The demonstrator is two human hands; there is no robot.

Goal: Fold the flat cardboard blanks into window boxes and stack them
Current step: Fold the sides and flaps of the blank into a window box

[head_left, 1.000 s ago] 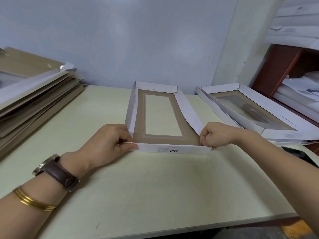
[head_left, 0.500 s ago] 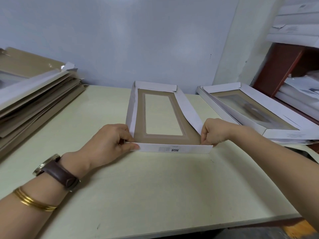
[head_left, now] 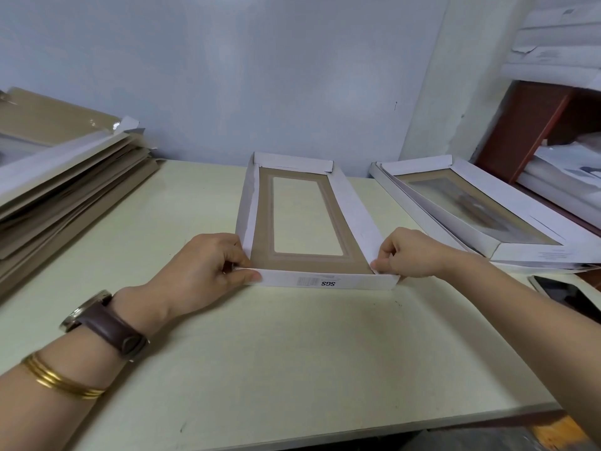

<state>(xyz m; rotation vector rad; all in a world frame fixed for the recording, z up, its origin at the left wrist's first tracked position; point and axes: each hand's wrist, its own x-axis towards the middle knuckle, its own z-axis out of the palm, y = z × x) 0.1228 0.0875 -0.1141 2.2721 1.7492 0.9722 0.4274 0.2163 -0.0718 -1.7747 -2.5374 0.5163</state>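
Note:
A half-folded window box point(head_left: 325, 281) lies in the middle of the table, brown inside with a clear rectangular window, white flaps standing up around it. My left hand point(head_left: 208, 268) pinches its near left corner, thumb on the front flap. My right hand point(head_left: 409, 252) pinches the near right corner, where the long right flap leans outward. A stack of flat blanks point(head_left: 65, 177) lies at the left. Folded boxes point(head_left: 507, 229) are stacked at the right.
The pale table point(head_left: 292, 369) ends in a front edge at the lower right. A phone point(head_left: 566, 294) lies at the right edge. A red-brown shelf point(head_left: 533, 125) with white boxes stands at the far right. The wall is close behind.
My right hand has shifted slightly up and inward along the right near corner of the box. My left hand and the box have stayed put.

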